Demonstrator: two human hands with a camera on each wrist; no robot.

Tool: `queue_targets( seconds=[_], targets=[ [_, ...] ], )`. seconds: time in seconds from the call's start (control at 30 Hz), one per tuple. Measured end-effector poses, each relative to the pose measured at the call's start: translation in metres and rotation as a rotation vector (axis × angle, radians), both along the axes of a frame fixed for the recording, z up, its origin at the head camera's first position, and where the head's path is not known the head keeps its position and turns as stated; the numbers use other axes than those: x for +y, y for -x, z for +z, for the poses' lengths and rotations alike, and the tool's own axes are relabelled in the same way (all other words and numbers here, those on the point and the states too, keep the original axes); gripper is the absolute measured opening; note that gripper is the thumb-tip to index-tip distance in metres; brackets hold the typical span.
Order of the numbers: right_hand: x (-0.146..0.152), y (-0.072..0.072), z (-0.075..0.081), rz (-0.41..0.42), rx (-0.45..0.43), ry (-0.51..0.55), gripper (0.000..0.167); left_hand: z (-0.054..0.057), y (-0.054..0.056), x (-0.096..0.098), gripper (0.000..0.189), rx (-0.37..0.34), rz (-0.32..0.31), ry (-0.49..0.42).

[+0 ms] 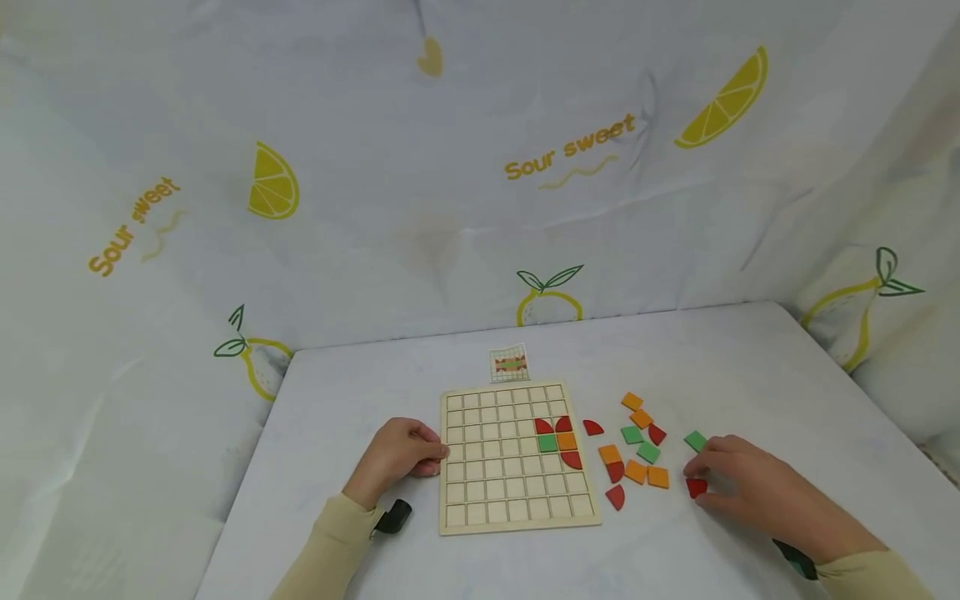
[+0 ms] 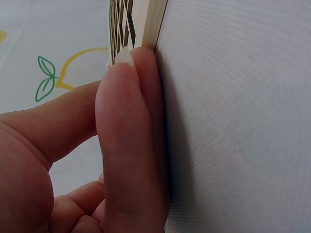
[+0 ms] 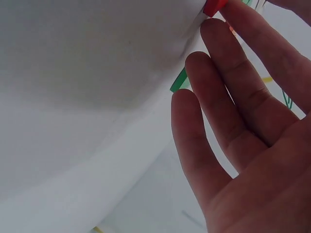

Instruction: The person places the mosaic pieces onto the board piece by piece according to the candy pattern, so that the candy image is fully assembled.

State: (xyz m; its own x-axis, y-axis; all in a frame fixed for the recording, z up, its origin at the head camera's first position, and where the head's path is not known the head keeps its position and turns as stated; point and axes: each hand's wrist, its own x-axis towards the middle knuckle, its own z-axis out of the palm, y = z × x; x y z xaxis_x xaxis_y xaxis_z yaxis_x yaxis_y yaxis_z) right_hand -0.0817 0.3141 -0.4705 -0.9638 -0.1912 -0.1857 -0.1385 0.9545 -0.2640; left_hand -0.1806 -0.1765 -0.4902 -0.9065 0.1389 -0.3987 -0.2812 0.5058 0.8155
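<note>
My left hand (image 1: pixel 402 457) is at the left edge of a wooden grid board (image 1: pixel 495 492), its thumb and a finger pinching the rim. The left wrist view shows the thumb (image 2: pixel 124 121) against the board's edge (image 2: pixel 148 24). Toward the right, my right hand (image 1: pixel 750 483) holds a red piece (image 1: pixel 696 487) between thumb and index finger, low over the table. In the right wrist view the red piece (image 3: pixel 214 7) shows at the index fingertip, the other fingers fairly straight. On the board lie several tiles: red quarter-circles (image 1: pixel 572 460), a green square (image 1: pixel 548 443) and an orange square (image 1: pixel 566 441).
Loose orange squares (image 1: pixel 657 477), green squares (image 1: pixel 648 452) and red quarter-circles (image 1: pixel 615 497) lie scattered between the board and my right hand. A green square (image 1: pixel 695 441) is just beyond that hand. Behind the board stands a small pattern card (image 1: pixel 510 364). White printed cloth (image 1: pixel 420 275) hangs behind the table.
</note>
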Motion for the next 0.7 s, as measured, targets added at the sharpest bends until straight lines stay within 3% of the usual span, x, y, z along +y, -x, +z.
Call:
queue_targets(
  seconds=[0.17,0.33,0.5,0.7],
  targets=[
    [-0.002,0.0,0.001,0.033,0.044,-0.003,0.025,0.001,0.0,0.0,0.022,0.009,-0.006,0.013],
    [-0.014,0.008,0.006,0.031,0.02,0.008,0.023,0.001,-0.001,0.0,0.021,0.007,-0.006,0.014],
    [-0.043,0.018,0.015,0.062,0.053,0.037,0.021,0.001,-0.001,0.001,0.02,0.02,-0.01,0.021],
    [-0.083,0.032,0.019,0.16,0.126,0.099,0.019,0.001,0.0,0.001,0.023,0.015,-0.01,0.006]
  ],
)
